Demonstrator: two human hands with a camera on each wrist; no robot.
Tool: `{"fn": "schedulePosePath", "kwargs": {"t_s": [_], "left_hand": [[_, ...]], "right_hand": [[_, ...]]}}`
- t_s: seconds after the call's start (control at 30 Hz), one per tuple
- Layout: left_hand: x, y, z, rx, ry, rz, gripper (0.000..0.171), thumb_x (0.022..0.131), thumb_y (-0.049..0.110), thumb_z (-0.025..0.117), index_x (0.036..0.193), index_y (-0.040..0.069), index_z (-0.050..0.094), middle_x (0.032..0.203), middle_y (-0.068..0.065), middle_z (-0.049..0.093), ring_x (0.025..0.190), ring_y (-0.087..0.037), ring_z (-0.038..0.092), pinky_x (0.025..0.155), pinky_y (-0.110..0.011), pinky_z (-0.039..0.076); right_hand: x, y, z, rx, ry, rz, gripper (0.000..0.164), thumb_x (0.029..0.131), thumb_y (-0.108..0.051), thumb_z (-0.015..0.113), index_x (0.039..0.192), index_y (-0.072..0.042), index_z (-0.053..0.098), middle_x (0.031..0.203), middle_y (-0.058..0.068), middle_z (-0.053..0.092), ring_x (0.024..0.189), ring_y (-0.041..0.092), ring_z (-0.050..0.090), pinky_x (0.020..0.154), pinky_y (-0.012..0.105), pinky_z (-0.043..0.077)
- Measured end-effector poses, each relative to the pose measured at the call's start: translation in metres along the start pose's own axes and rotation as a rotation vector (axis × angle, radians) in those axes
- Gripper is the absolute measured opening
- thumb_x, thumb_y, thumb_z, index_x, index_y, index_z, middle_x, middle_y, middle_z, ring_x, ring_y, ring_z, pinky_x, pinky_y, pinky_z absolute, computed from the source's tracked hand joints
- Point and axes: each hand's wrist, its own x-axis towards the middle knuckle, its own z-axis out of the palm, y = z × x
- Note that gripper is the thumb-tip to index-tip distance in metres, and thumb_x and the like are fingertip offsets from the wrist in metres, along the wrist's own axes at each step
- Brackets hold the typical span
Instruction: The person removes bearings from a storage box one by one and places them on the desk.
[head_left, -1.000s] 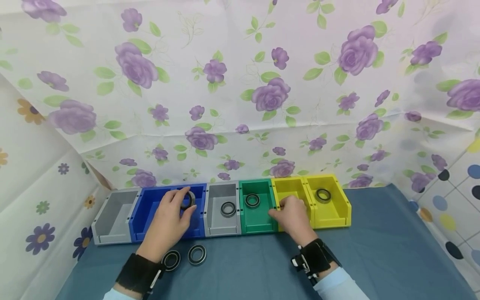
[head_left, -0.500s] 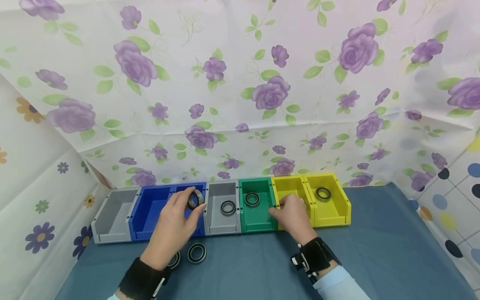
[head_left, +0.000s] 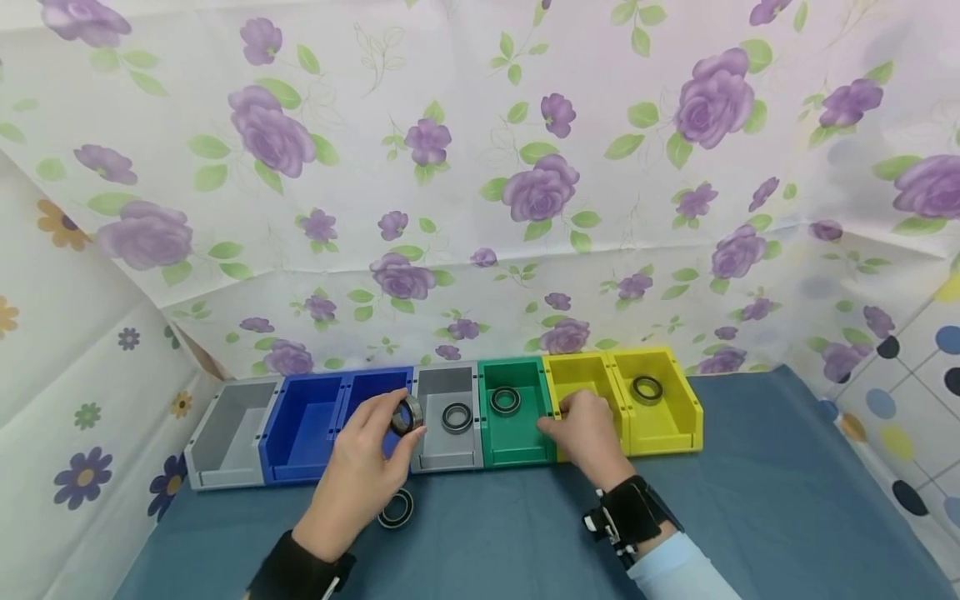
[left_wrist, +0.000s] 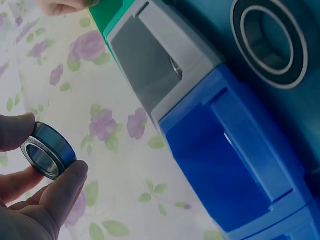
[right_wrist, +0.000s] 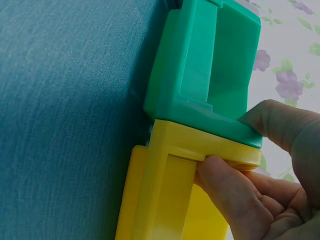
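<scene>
My left hand [head_left: 363,467] pinches a ball bearing [left_wrist: 56,140] between thumb and fingertips, tilted and raised over the border between the right blue bin [head_left: 365,390] and the middle grey bin [head_left: 442,379]. Inside that grey bin lies another bearing [head_left: 444,419]. My right hand [head_left: 588,433] grips the adjoining walls of the green bin [head_left: 517,442] and left yellow bin [head_left: 573,371]; in the right wrist view the thumb is on the green side, the other fingers on the yellow. One bearing [head_left: 494,402] lies in the green bin.
A bearing [head_left: 635,390] lies in the right yellow bin [head_left: 671,429]. Another bearing [head_left: 409,508] is on the blue tablecloth [head_left: 495,533], beside my left wrist. Further left in the row stand a blue bin [head_left: 300,417] and a grey bin [head_left: 228,429]. Flowered cloth [head_left: 480,208] hangs behind.
My left hand has carried its bearing rightward from above the right blue bin to the grey bin's edge. The left forearm now covers one bearing on the tablecloth. My right hand stays put.
</scene>
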Motion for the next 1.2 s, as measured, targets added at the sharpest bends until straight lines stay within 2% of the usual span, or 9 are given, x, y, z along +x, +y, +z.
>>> {"fn": "schedulePosePath", "kwargs": {"t_s": [0.2, 0.43, 0.53, 0.77, 1.03, 1.2], "left_hand": [[-0.007, 0.004, 0.008, 0.017, -0.049, 0.015, 0.057, 0.085, 0.026, 0.068, 0.136, 0.016, 0.046, 0.126, -0.01, 0.053, 0.115, -0.023, 0.055, 0.084, -0.036, 0.054], [-0.019, 0.008, 0.022, 0.049, -0.091, -0.002, 0.055, 0.082, 0.025, 0.072, 0.132, 0.018, 0.051, 0.122, -0.006, 0.055, 0.11, -0.017, 0.058, 0.079, -0.027, 0.054], [-0.023, 0.009, 0.028, 0.057, -0.111, 0.006, 0.053, 0.081, 0.025, 0.073, 0.13, 0.017, 0.054, 0.12, -0.006, 0.056, 0.109, -0.017, 0.058, 0.08, -0.027, 0.054], [-0.031, 0.012, 0.039, 0.089, -0.21, 0.008, 0.051, 0.081, 0.028, 0.073, 0.128, 0.021, 0.055, 0.121, 0.0, 0.056, 0.112, -0.015, 0.056, 0.087, -0.029, 0.052], [-0.043, 0.009, 0.053, 0.067, -0.295, 0.023, 0.049, 0.082, 0.027, 0.072, 0.127, 0.017, 0.056, 0.118, -0.002, 0.056, 0.107, -0.016, 0.057, 0.083, -0.031, 0.053], [-0.047, 0.006, 0.058, 0.072, -0.368, -0.005, 0.049, 0.083, 0.029, 0.07, 0.128, 0.018, 0.055, 0.121, -0.003, 0.055, 0.111, -0.018, 0.057, 0.085, -0.034, 0.053]], "right_hand": [[0.0, 0.001, -0.001, -0.011, 0.008, -0.011, 0.047, 0.075, -0.029, 0.073, 0.051, -0.015, 0.035, 0.049, -0.004, 0.025, 0.038, 0.012, 0.032, 0.038, 0.023, 0.023], [0.0, 0.001, -0.001, -0.008, 0.005, -0.006, 0.048, 0.075, -0.029, 0.074, 0.051, -0.015, 0.036, 0.049, -0.004, 0.024, 0.038, 0.012, 0.032, 0.038, 0.023, 0.023], [0.0, 0.001, 0.0, -0.007, 0.004, -0.005, 0.048, 0.075, -0.029, 0.074, 0.051, -0.015, 0.035, 0.049, -0.004, 0.024, 0.037, 0.012, 0.031, 0.037, 0.023, 0.023], [0.0, 0.003, 0.001, -0.017, 0.009, -0.004, 0.048, 0.075, -0.028, 0.074, 0.051, -0.015, 0.035, 0.049, -0.004, 0.024, 0.037, 0.012, 0.031, 0.037, 0.022, 0.023], [0.0, 0.002, 0.001, -0.015, 0.005, 0.011, 0.046, 0.075, -0.028, 0.074, 0.05, -0.015, 0.037, 0.048, -0.004, 0.025, 0.037, 0.013, 0.033, 0.036, 0.023, 0.023], [0.0, 0.001, 0.001, -0.007, 0.006, 0.004, 0.046, 0.075, -0.028, 0.073, 0.05, -0.014, 0.037, 0.048, -0.004, 0.026, 0.036, 0.013, 0.033, 0.036, 0.023, 0.023]]}}
